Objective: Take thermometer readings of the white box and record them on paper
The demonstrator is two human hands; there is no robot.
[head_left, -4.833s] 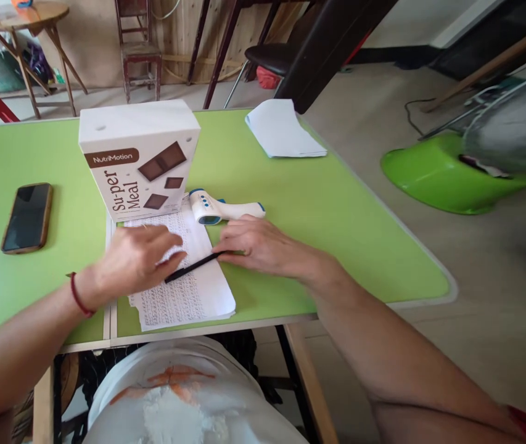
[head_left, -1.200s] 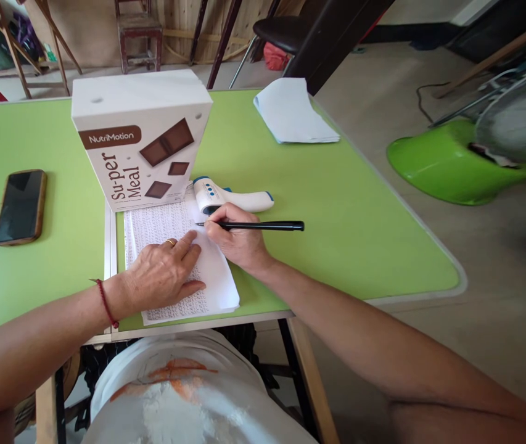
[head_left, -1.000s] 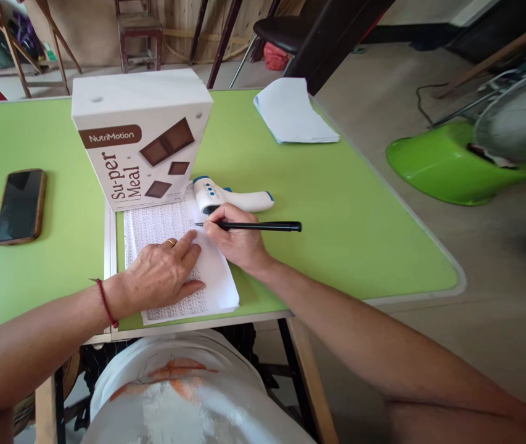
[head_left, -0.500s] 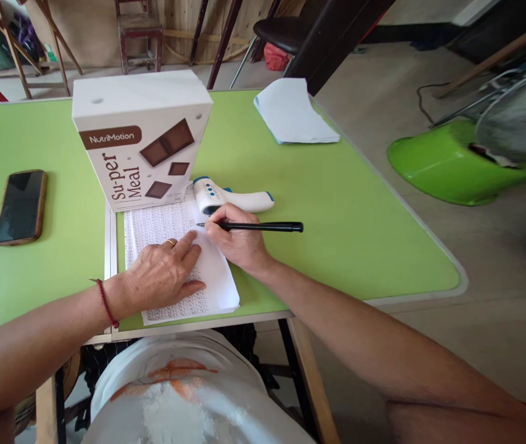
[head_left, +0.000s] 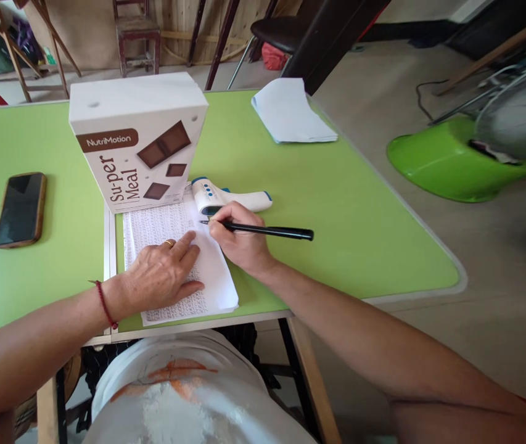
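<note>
My left hand (head_left: 163, 271) lies flat with fingers apart on a stack of paper sheets (head_left: 219, 283) covered in handwriting on its left part. Between the fingertips of my right hand (head_left: 242, 237) is a black pen (head_left: 281, 231), its tip at the upper right of the top sheet. A white and blue infrared thermometer (head_left: 230, 198) lies just beyond my right hand. Behind the paper stands a white NutriMotion box (head_left: 140, 148), its base by the sheets' top edge.
On the green table (head_left: 359, 234), a phone (head_left: 20, 208) in a brown case lies at the left. Some folded white paper (head_left: 293, 114) rests near the far right edge. A green plastic stool (head_left: 438, 163) and a small wooden chair (head_left: 137, 40) are on the floor beyond.
The pen's back end has swung slightly right and down, and its tip has moved slightly up the page. My left hand stays in place on the paper.
</note>
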